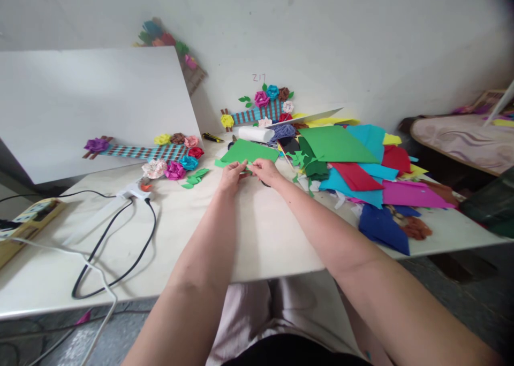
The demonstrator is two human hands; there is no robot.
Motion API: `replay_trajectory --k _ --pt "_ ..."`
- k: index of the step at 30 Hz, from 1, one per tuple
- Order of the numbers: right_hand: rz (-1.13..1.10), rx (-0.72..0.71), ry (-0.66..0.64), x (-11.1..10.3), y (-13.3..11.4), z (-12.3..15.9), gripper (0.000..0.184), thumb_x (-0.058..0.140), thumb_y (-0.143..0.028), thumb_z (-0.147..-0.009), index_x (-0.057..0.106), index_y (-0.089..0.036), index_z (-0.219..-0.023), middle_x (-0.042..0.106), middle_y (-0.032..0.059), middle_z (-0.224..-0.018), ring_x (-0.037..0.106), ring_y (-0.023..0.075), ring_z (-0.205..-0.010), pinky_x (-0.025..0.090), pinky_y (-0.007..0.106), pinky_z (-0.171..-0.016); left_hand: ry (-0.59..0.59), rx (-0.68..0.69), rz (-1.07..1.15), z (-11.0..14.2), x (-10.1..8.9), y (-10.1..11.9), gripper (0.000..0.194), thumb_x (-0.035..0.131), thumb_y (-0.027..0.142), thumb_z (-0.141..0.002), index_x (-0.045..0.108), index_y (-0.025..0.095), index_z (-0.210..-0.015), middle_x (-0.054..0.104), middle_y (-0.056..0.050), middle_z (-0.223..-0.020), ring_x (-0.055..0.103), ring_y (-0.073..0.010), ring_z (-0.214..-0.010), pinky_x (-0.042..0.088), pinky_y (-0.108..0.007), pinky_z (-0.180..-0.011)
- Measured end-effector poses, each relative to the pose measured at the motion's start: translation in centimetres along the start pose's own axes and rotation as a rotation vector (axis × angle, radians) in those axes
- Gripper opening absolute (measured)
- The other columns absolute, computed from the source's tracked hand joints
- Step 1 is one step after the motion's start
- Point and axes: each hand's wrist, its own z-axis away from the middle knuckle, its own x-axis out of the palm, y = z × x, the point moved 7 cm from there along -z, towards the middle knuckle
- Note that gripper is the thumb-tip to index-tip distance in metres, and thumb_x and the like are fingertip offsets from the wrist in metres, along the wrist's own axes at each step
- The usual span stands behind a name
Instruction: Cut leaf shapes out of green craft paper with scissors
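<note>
A green paper sheet (249,150) lies on the white table just beyond my fingers. My left hand (233,176) is closed, with thumb and fingertips pinched on green paper at the sheet's near edge. Close beside it, my right hand (263,172) is also closed, its fingertips pinching the same spot. A bit of dark curved edge shows under my right hand; I cannot tell what it belongs to. Cut green paper leaves (195,178) lie left of my hands, and green scraps (299,160) lie to the right.
A glue gun (134,189) with a looped black cord (150,232) lies left, near a power strip (30,221). Flower-trimmed guitar shapes (148,152) stand at the back. Coloured paper sheets (341,144) pile up right. A yellow cutter (212,137) and white roll (257,135) lie behind.
</note>
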Motion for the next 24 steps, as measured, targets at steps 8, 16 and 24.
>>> replay_trajectory --k 8,16,24 --pt "-0.417 0.093 0.048 0.14 0.41 -0.09 0.027 0.068 -0.016 -0.07 0.049 -0.017 -0.051 0.048 -0.0071 -0.042 0.038 0.005 -0.037 0.031 0.018 -0.041 0.025 0.013 0.073 -0.22 -0.25 -0.09 0.039 0.081 0.035 -0.054 0.047 0.015 -0.055 0.058 0.001 -0.059 0.057 -0.0105 -0.057 0.049 -0.026 -0.059" --pt "-0.571 0.056 0.004 0.88 0.16 0.03 0.029 0.071 -0.018 -0.069 0.05 -0.016 -0.049 0.05 -0.0059 -0.041 0.04 0.0044 -0.035 0.031 0.018 -0.04 0.047 0.016 0.19 -0.34 -0.26 -0.11 0.023 0.073 0.026 -0.059 0.053 0.014 -0.058 0.069 -0.006 -0.083 0.055 -0.0091 -0.058 0.048 -0.024 -0.055" --pt "-0.597 0.046 0.001 0.92 0.02 0.23 0.026 0.067 -0.011 -0.069 0.052 -0.016 -0.048 0.051 -0.0059 -0.042 0.041 0.004 -0.036 0.032 0.017 -0.041 0.102 -0.002 0.198 -0.5 -0.51 -0.28 0.015 0.069 0.023 -0.062 0.062 0.012 -0.069 0.069 -0.006 -0.076 0.054 -0.0094 -0.053 0.045 -0.021 -0.048"
